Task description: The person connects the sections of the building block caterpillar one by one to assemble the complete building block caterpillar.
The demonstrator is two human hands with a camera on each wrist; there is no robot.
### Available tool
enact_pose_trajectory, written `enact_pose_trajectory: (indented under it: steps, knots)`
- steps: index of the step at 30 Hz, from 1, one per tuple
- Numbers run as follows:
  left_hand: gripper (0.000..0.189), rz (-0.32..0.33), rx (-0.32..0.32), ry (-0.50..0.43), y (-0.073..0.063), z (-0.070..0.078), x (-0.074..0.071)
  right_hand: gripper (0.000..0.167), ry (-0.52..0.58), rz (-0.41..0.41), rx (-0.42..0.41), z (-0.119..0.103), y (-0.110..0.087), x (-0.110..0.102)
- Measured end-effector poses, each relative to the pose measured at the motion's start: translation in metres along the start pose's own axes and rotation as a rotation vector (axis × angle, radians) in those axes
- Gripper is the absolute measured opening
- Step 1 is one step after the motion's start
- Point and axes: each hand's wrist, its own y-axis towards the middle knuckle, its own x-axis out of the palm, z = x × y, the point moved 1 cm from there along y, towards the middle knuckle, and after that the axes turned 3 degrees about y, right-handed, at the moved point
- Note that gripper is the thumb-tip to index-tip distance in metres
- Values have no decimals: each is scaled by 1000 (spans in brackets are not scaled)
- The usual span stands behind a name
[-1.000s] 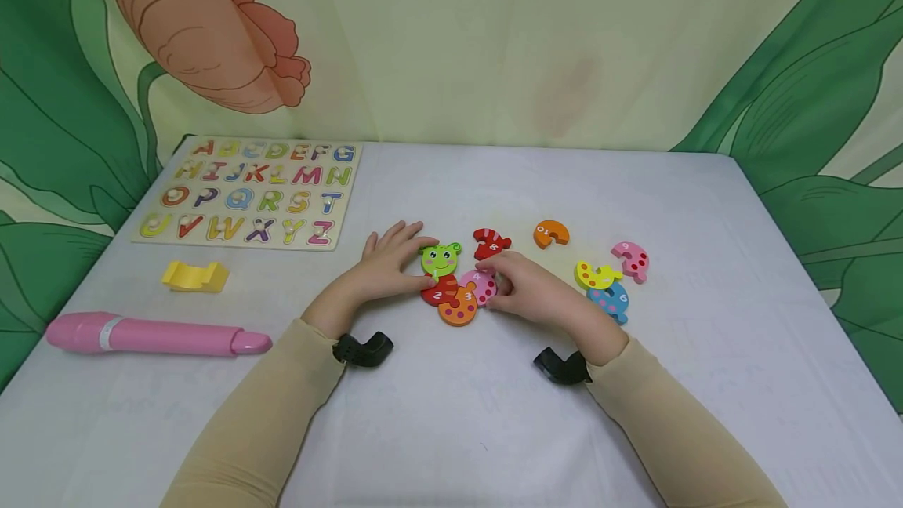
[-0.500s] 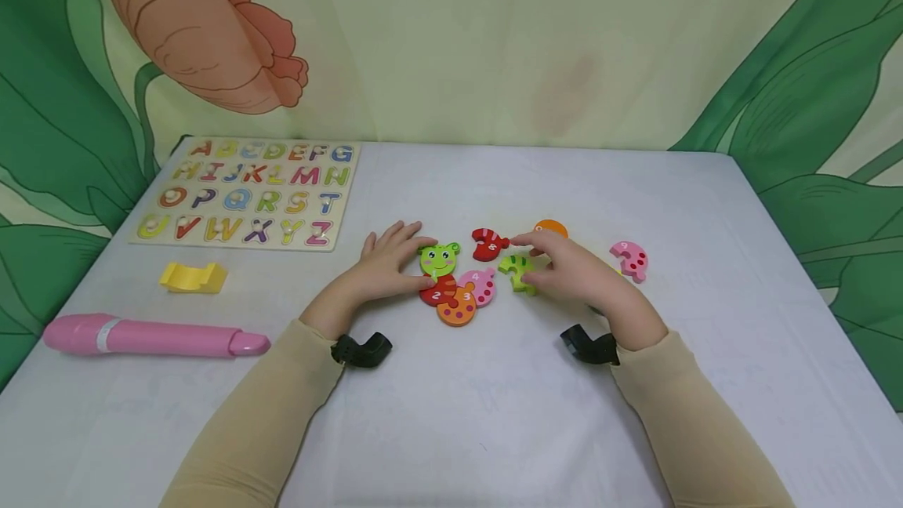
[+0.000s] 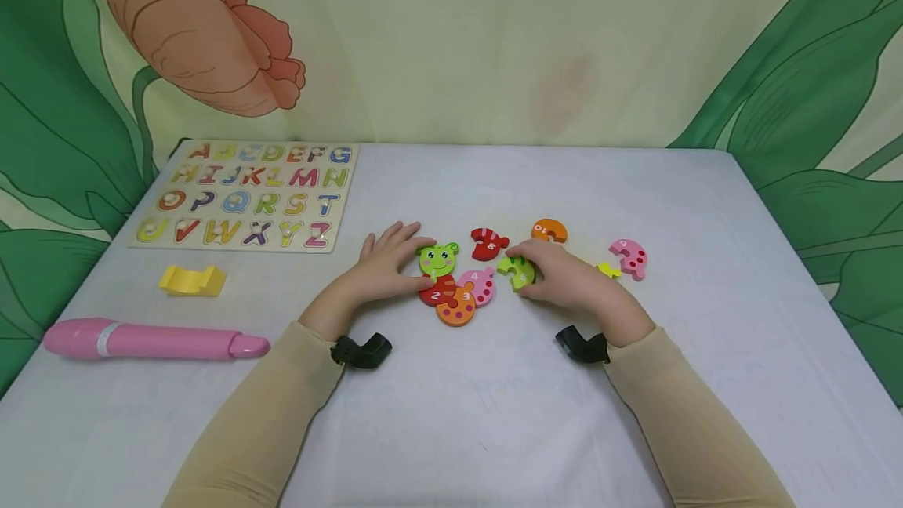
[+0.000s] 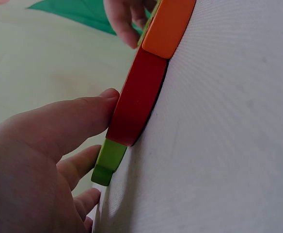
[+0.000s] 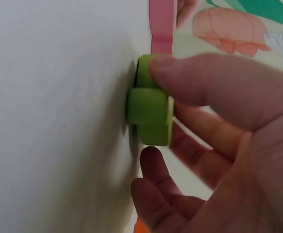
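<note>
In the head view, my left hand (image 3: 381, 265) lies at the left of a joined caterpillar puzzle. Its thumb rests on the red piece numbered 2 (image 3: 437, 291), and its index finger touches the green head piece (image 3: 438, 259). Linked on from there are the orange piece 3 (image 3: 457, 308) and the pink piece 4 (image 3: 478, 286). My right hand (image 3: 564, 273) pinches a loose green piece (image 5: 149, 104) between thumb and fingers, just right of the pink one and apart from it. Part of that green piece is hidden under the fingers.
Loose pieces lie around: red (image 3: 488, 244), orange (image 3: 549, 230), pink (image 3: 630, 257), and yellow (image 3: 610, 270), mostly hidden behind my right hand. An alphabet board (image 3: 247, 194) is at back left. Below it are a yellow block (image 3: 193, 281) and a pink microphone-like toy (image 3: 162, 339).
My right hand has left the pink piece 4, moved right and taken hold of the green piece. My left hand has stayed in place. The blue piece is now hidden.
</note>
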Motion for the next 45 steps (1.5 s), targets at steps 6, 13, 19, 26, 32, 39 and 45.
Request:
enact_pose_trajectory:
  steps: [6, 13, 19, 26, 32, 39, 45]
  knots:
    - [63, 0, 1, 1, -1, 1, -1, 53, 99, 29, -31, 1, 0, -2]
    - [63, -2, -1, 1, 0, 1, -1, 57, 306, 7, -60, 5, 5, -1]
    - [62, -4, -5, -1, -1, 2, -2, 60, 393, -1, -23, 5, 8, 2]
    - [63, -4, -4, -5, -1, 2, -1, 59, 284, 0, 1, 2, 9, 8]
    - [63, -2, 2, -6, -1, 1, -1, 60, 217, 32, -26, -2, 9, 11]
    - [63, -3, 1, -4, -1, 2, -2, 58, 185, 56, -55, -1, 9, 13]
    - [63, -3, 3, 3, -2, 1, -1, 59, 190, 58, -17, -2, 9, 13]
